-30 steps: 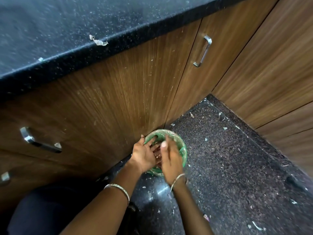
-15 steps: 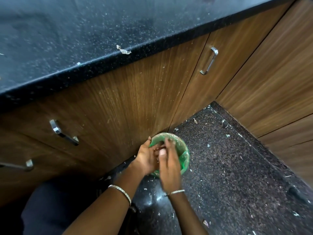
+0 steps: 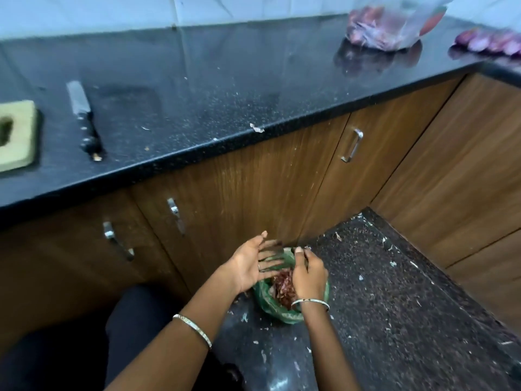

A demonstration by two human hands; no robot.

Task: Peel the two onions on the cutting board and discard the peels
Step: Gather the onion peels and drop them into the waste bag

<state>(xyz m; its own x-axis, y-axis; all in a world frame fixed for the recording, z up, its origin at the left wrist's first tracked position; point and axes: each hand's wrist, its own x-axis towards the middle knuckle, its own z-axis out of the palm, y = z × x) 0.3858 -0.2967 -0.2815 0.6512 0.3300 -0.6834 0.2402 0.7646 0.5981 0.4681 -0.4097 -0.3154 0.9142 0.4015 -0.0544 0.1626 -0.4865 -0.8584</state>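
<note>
Hands first: our left hand (image 3: 248, 266) hung released, palm up and fingers spread, just above the green bag (image 3: 283, 314) on the floor (image 3: 394, 292), while our right hand (image 3: 308, 273) curled over the bag's mouth; we could not tell whether its fingertips pinched a last scrap. Reddish peels (image 3: 282, 283) lay inside the bag, and peeled onions (image 3: 487, 42) sat on the table (image 3: 197, 94) far up and right of it. To finish well, we judged, we should rub our palms low over the opening so flakes fell inside.

No text, label, brand, number or sign can be read on any surface in view.
</note>
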